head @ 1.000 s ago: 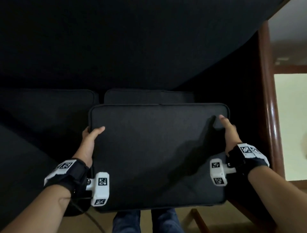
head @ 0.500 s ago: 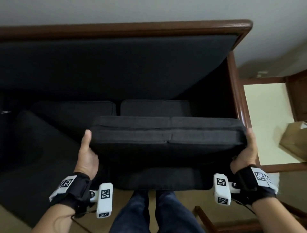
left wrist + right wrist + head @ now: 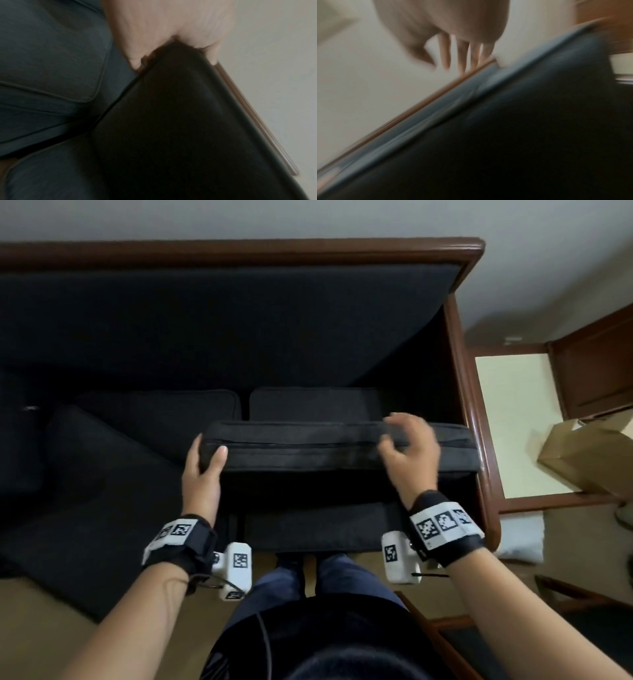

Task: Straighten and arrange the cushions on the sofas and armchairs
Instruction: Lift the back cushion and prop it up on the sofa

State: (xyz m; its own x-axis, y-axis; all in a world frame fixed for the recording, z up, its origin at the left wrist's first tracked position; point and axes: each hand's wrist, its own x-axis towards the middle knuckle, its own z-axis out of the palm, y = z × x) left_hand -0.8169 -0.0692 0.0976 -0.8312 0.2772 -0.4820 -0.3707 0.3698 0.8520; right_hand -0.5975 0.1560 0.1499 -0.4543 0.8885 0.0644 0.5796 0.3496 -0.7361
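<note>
Gripping flat black fabric cushion (image 3: 308, 445): left hand (image 3: 202, 470) at corner; right hand (image 3: 409, 455) blurred above zip edge, fingers released

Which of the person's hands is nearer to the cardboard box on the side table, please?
Right. The right hand is over the cushion nearer its box-side end; the left hand grips the far end from the cardboard box.

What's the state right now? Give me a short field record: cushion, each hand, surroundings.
cushion: black cushion stood on edge on the sofa seat, zip side up
left hand: left hand grips the cushion's left end
right hand: right hand over the top edge, fingers loose, blurred; contact unclear
sofa: dark backrest, wooden frame
beside: side table on the right
</note>
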